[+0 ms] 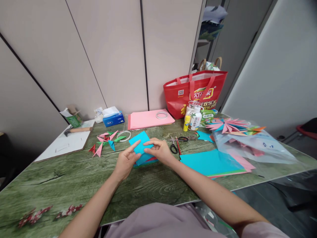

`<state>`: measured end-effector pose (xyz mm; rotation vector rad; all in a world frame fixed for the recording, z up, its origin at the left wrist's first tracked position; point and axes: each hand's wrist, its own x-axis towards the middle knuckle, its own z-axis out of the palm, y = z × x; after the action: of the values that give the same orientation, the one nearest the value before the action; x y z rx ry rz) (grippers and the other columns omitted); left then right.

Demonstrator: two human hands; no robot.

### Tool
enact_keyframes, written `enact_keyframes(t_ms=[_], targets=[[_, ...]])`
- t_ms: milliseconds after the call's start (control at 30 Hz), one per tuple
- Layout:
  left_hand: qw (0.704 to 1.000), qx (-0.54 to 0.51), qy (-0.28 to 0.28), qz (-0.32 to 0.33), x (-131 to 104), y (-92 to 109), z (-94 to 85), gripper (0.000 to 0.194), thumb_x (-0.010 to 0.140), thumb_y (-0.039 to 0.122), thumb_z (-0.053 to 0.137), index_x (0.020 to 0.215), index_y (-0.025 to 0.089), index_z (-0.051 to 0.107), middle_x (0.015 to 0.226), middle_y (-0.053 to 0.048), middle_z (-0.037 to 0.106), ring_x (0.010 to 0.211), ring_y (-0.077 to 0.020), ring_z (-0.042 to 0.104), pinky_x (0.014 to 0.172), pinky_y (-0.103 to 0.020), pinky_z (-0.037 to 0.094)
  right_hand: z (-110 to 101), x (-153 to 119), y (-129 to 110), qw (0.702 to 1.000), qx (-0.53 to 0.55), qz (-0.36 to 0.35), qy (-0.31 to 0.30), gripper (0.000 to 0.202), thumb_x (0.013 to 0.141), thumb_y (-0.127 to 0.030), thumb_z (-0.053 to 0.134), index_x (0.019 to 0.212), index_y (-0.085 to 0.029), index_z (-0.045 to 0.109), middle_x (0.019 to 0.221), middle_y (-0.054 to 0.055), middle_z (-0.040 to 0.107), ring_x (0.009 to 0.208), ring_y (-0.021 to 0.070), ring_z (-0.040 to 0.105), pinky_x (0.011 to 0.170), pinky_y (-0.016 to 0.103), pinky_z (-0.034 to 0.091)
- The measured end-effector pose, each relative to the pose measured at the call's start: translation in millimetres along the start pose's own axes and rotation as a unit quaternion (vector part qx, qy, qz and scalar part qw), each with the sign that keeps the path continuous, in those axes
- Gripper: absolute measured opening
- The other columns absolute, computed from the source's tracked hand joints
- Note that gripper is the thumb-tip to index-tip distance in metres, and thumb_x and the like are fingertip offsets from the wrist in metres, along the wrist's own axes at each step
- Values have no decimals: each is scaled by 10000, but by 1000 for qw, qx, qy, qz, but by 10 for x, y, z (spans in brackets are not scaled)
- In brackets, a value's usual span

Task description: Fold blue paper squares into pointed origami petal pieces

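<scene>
A blue sheet of paper [141, 142] with crease lines is held up between both hands, above a small stack of coloured paper [150, 161] on the table. My left hand [126, 159] grips its left edge, thumb and fingers pinched on it. My right hand [159, 150] pinches the right side with thumb and forefinger. Left of the hands lie several folded paper pieces [99, 148] in pink, red, green and blue, beside a roll of tape [123, 136]. Black-handled scissors [174, 148] and a red pencil [178, 145] lie to the right.
Blue sheets [208, 162] lie on the right, near a plastic bag [257, 148] and a pink paper star [228, 126]. Behind stand a glue stick [186, 123], a white bottle [195, 118] and a red bag [177, 99]. Pink paper [148, 119], tissues [113, 119] and a hammer [78, 130] lie leftward.
</scene>
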<state>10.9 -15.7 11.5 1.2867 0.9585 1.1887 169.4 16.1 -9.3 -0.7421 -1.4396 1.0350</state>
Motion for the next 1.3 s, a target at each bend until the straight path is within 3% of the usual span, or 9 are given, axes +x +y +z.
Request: enact_keyframes(t_ms=[200,367,567,800,933,1033,1133,1300], targets=[[1000,22,-1,2,24,-79,-40,644,652,293,664,1239,153,437,517,88,194,463,-52,204,442,-191,170,1,-4,-3,1000,-3,0,4,243,577,-321,699,763,-166,683,767,30,522,543,64,404,426,177,307],[1000,11,-3,5,25,-97,-38,663,639,291,674,1243,163,433,524,86,213,462,-52,223,447,-190,196,-2,4,17,1000,24,4,5,250,553,-314,718,752,-168,684,763,28,538,649,106,482,501,196,372],[1000,-4,16,4,20,-99,-22,669,590,280,707,1208,159,481,535,74,272,485,-58,276,468,-193,246,-16,17,47,1000,24,1,-2,246,531,-297,736,738,-171,691,768,29,527,664,109,480,486,193,352],[999,34,19,12,23,-121,-34,646,636,297,678,1225,157,456,516,86,183,458,-51,196,444,-192,163,9,-2,11,999,46,12,-1,227,544,-273,726,741,-167,687,737,16,515,654,98,476,506,193,371],[998,47,29,22,17,-102,-13,641,643,290,671,1226,137,453,516,87,170,458,-51,177,435,-196,142,32,-12,-3,994,92,53,19,236,508,-275,740,690,-149,661,706,10,543,653,109,505,550,218,417],[998,33,36,27,22,-100,-6,659,613,300,688,1214,139,470,527,81,199,465,-52,203,438,-194,166,29,-1,10,990,107,92,22,269,493,-289,743,673,-136,613,651,-6,544,586,97,502,532,223,422],[997,41,53,37,30,-117,-17,678,585,314,699,1202,134,484,528,79,202,461,-51,195,432,-196,159,22,9,26,993,90,77,13,344,472,-270,755,702,-150,529,637,-34,513,570,82,493,502,191,408],[988,136,50,63,22,-164,-37,586,646,292,647,1189,127,500,526,77,161,477,-63,143,436,-211,111,46,-18,19,996,63,55,10,639,442,-210,769,956,-214,388,775,-31,502,648,98,529,476,169,431]])
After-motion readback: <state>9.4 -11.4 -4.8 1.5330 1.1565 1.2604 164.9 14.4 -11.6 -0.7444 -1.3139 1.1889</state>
